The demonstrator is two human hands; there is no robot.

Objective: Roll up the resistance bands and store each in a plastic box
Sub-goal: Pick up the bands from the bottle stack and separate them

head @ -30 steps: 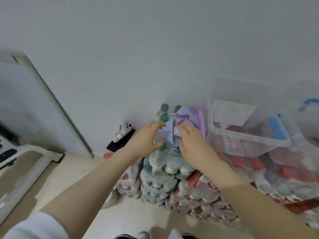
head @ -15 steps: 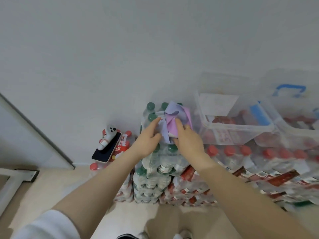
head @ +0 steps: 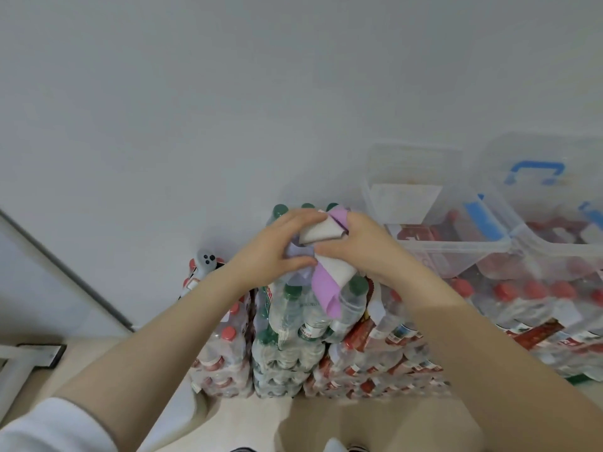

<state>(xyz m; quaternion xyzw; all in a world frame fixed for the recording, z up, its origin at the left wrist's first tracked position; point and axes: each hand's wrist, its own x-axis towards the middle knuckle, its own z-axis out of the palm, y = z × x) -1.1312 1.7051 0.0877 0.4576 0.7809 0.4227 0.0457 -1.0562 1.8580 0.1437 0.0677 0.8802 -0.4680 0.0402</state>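
Two bare hands are meeting above a stack of shrink-wrapped, green-capped water bottles standing against a pale wall. The left hand is curling its fingers and thumb around the near side of a bundle of resistance bands, while the right hand is gripping the same bundle from the other side, thumb pressing across its middle. The bands are showing white and purple layers, partly rolled, with a purple tail hanging down over the bottle tops. Just to the right, an open clear plastic box with a blue latch is sitting on packs of red-capped bottles, and a second clear box with a blue handle is standing beside it. To the left of the stack, a white handheld controller is lying on more red-capped packs. White sleeves are showing at the lower left.
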